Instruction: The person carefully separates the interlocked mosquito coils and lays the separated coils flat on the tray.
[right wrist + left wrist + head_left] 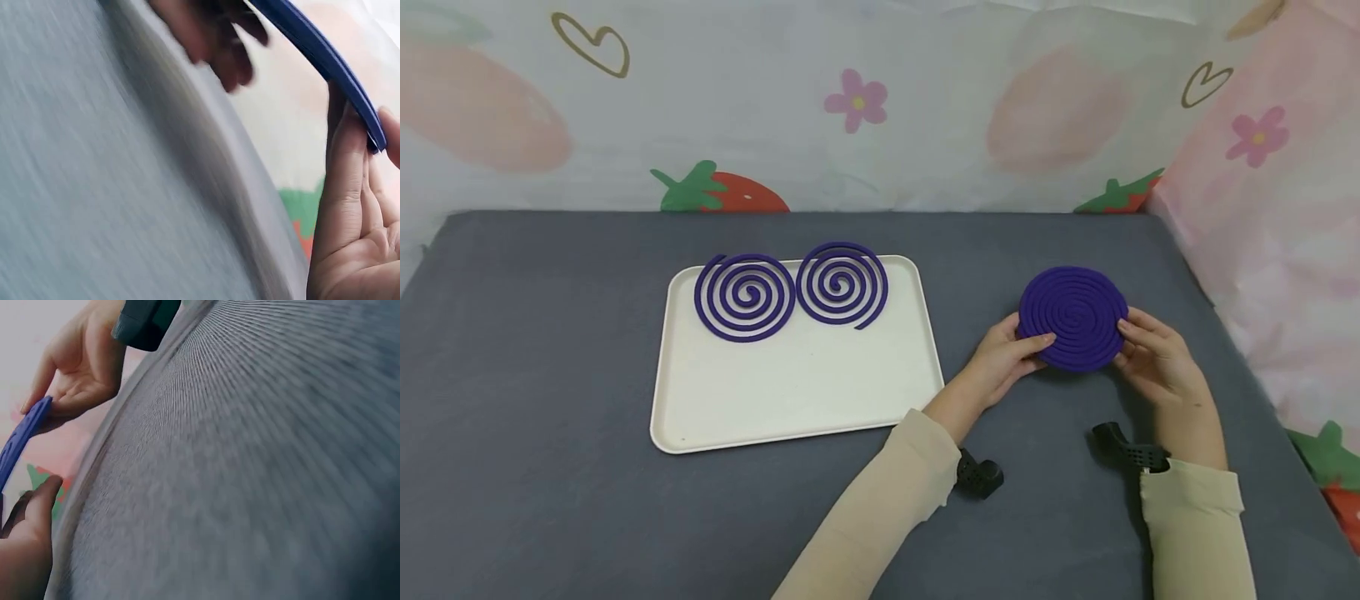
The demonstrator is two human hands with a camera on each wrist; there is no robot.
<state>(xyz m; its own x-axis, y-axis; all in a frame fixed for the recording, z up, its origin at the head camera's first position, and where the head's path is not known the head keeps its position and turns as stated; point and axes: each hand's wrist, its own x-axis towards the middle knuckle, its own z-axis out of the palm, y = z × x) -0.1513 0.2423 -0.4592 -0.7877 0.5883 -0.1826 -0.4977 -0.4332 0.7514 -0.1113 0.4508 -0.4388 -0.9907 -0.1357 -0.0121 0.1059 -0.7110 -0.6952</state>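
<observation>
Above the right part of the table, I hold a round purple mosquito coil disc (1072, 319) between both hands, its spiral rings lying tightly packed. My left hand (1003, 358) grips its left edge, thumb over the top face. At the opposite edge my right hand (1163, 360) pinches the rim; in the right wrist view the disc (328, 59) is seen edge-on between thumb and fingers. Two single purple mosquito coils with open gaps, a left one (745, 337) and a right one (842, 317), lie side by side on the white tray (797, 383).
The tray rests left of my hands on a grey-covered table (535, 400), both coils along its far edge and overlapping the rim. A fruit-and-flower patterned curtain (925, 125) hangs behind the table and along its right side. Black wrist devices (980, 477) sit at both cuffs.
</observation>
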